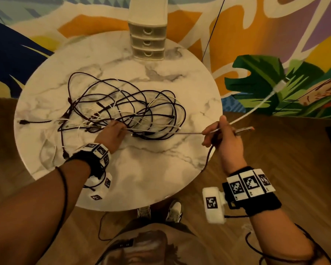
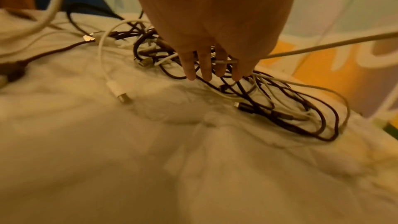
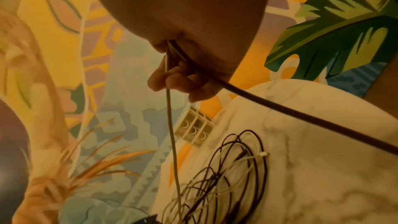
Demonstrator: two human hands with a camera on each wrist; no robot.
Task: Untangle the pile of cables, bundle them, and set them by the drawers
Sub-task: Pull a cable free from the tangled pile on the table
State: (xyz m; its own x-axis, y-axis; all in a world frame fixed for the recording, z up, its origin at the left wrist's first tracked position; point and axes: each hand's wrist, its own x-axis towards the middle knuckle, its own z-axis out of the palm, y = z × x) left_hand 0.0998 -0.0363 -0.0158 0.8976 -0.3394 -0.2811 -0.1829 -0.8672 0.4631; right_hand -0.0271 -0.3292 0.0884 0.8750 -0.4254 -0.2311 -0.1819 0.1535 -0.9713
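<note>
Right hand (image 1: 221, 134) grips a white cable (image 1: 252, 109) and a dark cable (image 3: 280, 108). Left hand (image 1: 111, 133) presses relaxed fingers (image 2: 205, 69) on the cable pile (image 1: 122, 109); thumb hidden.

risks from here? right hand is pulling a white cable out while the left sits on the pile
1. The white cable is taut and threads through dark loops, so pulling may cinch a knot in the pile.
2. The left hand presses one edge only; the pile may drag toward the table edge.
3. The right hand also grips a dark cable.
</note>
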